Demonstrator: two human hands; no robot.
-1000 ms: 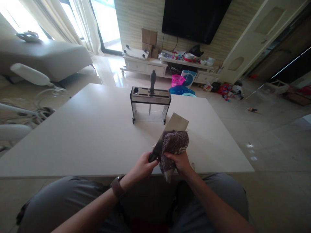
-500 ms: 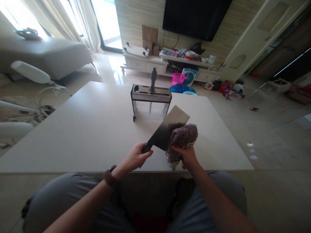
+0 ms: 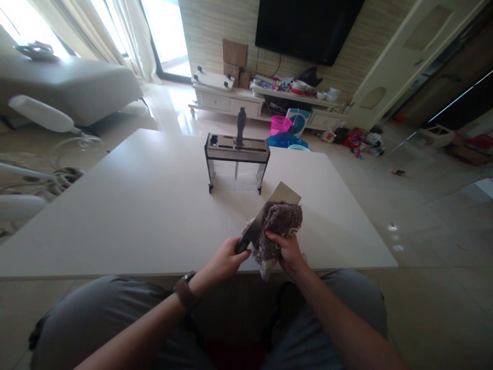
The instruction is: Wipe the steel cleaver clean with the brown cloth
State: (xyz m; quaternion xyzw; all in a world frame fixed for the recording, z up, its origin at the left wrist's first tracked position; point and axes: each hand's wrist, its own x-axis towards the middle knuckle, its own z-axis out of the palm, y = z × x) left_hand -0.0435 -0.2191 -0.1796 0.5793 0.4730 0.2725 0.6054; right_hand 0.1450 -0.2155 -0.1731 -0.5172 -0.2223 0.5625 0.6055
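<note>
My left hand is closed round the black handle of a cleaver, whose broad blade points up and to the right. In my right hand is a bunched, fuzzy brown-grey cloth, pressed against the blade. The cloth covers much of the blade's lower right part, and a pale bit of it shows on the blade's other side. Beyond the blade a clear-sided knife block stands upright on the white table. One dark knife handle sticks up from its top.
Behind the table, a pink basket and a blue tub stand on the floor. A low white cabinet holding boxes and bowls runs along the wall under a television. A white chair is at the left.
The cleaver has tilted and come slightly nearer to me. The cloth has moved left and down along the blade, now wrapping over to its other side. The view has shifted a little.
</note>
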